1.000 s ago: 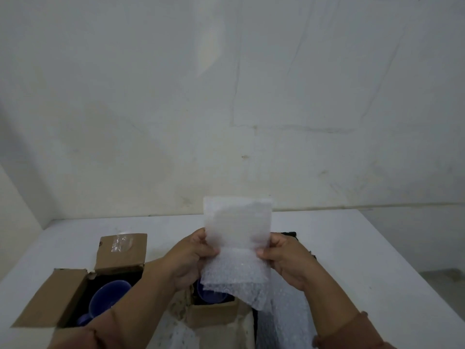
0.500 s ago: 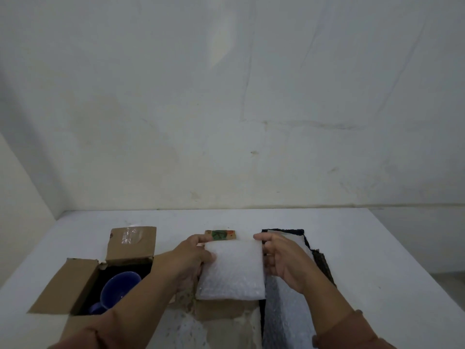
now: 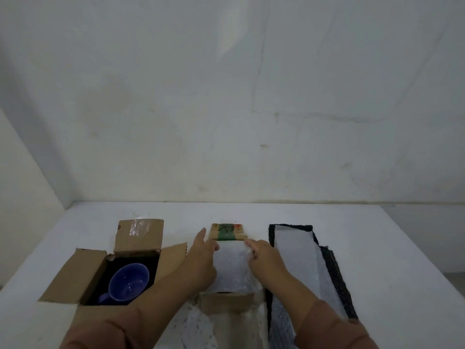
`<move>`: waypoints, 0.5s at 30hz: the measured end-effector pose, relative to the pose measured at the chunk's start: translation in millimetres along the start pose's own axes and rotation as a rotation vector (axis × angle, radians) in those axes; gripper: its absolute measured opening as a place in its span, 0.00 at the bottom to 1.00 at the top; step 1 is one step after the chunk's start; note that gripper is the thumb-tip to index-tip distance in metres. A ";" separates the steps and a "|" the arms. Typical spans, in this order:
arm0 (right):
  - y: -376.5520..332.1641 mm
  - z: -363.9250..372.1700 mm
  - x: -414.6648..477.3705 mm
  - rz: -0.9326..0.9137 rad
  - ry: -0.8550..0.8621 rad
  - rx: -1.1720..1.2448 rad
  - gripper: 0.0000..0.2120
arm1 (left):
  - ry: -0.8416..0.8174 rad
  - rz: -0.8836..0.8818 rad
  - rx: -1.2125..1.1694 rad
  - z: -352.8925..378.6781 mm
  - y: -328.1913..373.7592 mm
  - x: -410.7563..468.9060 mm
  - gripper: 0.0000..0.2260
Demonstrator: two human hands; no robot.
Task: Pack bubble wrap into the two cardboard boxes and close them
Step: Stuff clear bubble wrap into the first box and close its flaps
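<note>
A folded piece of bubble wrap (image 3: 231,268) lies in the open top of the middle cardboard box (image 3: 227,302). My left hand (image 3: 201,260) presses on its left edge and my right hand (image 3: 264,259) on its right edge, fingers spread over the wrap. The box's far flap (image 3: 227,233) with green print stands up behind them. On the left, a second cardboard box (image 3: 75,270) is open with a blue mug (image 3: 128,282) inside.
A long sheet of bubble wrap (image 3: 299,263) lies on a black mat (image 3: 337,273) to the right of the middle box. More bubble wrap (image 3: 198,326) sits at the near edge. The white table (image 3: 377,248) meets a white wall behind.
The bubble wrap was held up and folded in both hands, then lowered. Now it sits down in the middle box with both hands pressing on its sides.
</note>
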State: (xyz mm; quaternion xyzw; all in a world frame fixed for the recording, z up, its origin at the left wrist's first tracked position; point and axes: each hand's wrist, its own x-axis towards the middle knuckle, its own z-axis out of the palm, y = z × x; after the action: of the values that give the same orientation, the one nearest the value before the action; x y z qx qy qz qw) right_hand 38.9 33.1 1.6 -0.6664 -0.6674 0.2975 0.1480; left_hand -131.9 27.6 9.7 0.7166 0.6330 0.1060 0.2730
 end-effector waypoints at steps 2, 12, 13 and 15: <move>-1.4 5.1 4.5 -0.021 -0.015 -0.091 0.26 | -0.010 0.060 0.141 3.8 1.4 1.3 0.23; -1.8 13.8 3.6 -0.252 0.142 -0.662 0.22 | 0.032 0.218 0.639 12.0 -20.9 7.4 0.21; -2.0 12.9 5.1 -0.306 0.094 -0.698 0.21 | 0.023 0.225 0.634 10.2 -22.6 8.1 0.21; -3.5 12.4 7.6 -0.355 -0.093 -0.765 0.23 | -0.037 0.221 0.625 3.2 -22.9 10.0 0.24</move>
State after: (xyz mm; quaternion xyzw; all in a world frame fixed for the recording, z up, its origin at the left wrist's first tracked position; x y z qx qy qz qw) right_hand 28.3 38.2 -7.6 -0.5340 -0.8400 0.0281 -0.0913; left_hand -148.0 37.6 -6.9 0.8319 0.5481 -0.0775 0.0382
